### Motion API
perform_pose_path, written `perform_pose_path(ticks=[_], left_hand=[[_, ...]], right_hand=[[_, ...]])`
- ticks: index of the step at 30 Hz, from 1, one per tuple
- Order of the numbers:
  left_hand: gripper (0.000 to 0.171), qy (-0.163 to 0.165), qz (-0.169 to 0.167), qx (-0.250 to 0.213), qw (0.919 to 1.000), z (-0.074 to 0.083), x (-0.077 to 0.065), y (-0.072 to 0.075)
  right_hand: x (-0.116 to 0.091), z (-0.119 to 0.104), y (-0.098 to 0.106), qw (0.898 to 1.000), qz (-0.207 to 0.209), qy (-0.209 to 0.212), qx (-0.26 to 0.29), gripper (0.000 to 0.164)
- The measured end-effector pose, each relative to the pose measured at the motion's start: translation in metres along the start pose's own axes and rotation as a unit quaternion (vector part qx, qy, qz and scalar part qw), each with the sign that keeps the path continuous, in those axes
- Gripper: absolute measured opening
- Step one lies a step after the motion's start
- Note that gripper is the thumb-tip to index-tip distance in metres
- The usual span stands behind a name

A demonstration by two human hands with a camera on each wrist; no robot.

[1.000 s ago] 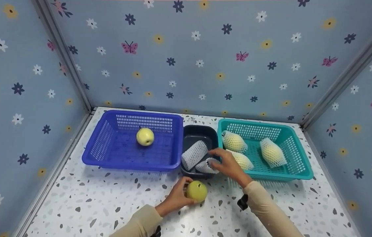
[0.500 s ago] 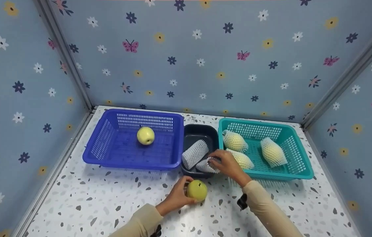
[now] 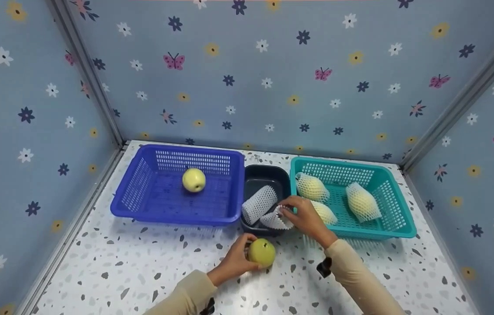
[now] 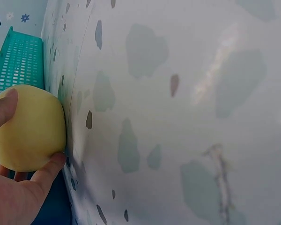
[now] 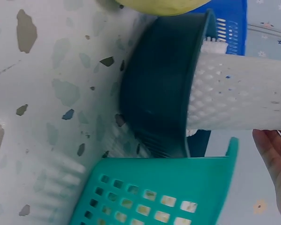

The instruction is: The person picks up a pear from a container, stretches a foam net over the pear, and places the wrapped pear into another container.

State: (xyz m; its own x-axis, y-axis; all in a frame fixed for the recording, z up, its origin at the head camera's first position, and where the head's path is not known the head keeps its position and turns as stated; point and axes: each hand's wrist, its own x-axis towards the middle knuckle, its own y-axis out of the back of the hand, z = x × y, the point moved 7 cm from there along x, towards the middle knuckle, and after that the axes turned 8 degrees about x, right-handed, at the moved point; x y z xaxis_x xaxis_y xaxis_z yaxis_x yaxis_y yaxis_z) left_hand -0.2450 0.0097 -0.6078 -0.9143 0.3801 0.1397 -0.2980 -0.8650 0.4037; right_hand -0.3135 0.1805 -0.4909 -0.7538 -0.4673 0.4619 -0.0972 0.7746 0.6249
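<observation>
My left hand [image 3: 236, 259] grips a round yellow-green apple [image 3: 262, 253] on the speckled table, in front of the dark tray. In the left wrist view, the thumb and fingers [image 4: 46, 174] wrap the apple [image 4: 35, 131] from both sides. With fingertips over the tray, my right hand [image 3: 306, 217] pinches the upper end of a white foam net sleeve [image 3: 276, 220]. The right wrist view has this foam net [image 5: 241, 93] standing up out of the tray, with part of the right hand [image 5: 276, 159] at its far end. Another foam net [image 3: 259, 204] lies beside it in the tray.
The small dark tray [image 3: 266, 170] stands between a blue basket [image 3: 168, 217] holding one pale yellow apple [image 3: 194, 180] and a teal basket [image 3: 382, 234]. Several fruits in foam nets [image 3: 362, 202] lie in the teal basket. Patterned walls [image 3: 247, 57] enclose the table.
My right hand has closed its fingertips on the foam net's edge and raised that end slightly. The left hand stays put with the apple.
</observation>
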Motion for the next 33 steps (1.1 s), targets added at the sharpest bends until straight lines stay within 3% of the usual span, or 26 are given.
perform_pose_path(ticks=[12,20,33], left_hand=[[0.066,-0.001,0.001,-0.011,0.9999,0.000,0.000,-0.002],[0.066,0.006,-0.004,-0.015,0.9999,0.001,0.000,-0.002],[0.067,0.011,-0.005,-0.017,0.9998,0.002,0.000,-0.001]], right_hand=[[0.004,-0.027,0.014,1.000,0.021,0.010,-0.003,0.007],[0.005,-0.048,0.027,0.997,0.063,0.043,0.010,0.010],[0.001,-0.079,0.040,0.993,0.103,0.038,0.051,0.014]])
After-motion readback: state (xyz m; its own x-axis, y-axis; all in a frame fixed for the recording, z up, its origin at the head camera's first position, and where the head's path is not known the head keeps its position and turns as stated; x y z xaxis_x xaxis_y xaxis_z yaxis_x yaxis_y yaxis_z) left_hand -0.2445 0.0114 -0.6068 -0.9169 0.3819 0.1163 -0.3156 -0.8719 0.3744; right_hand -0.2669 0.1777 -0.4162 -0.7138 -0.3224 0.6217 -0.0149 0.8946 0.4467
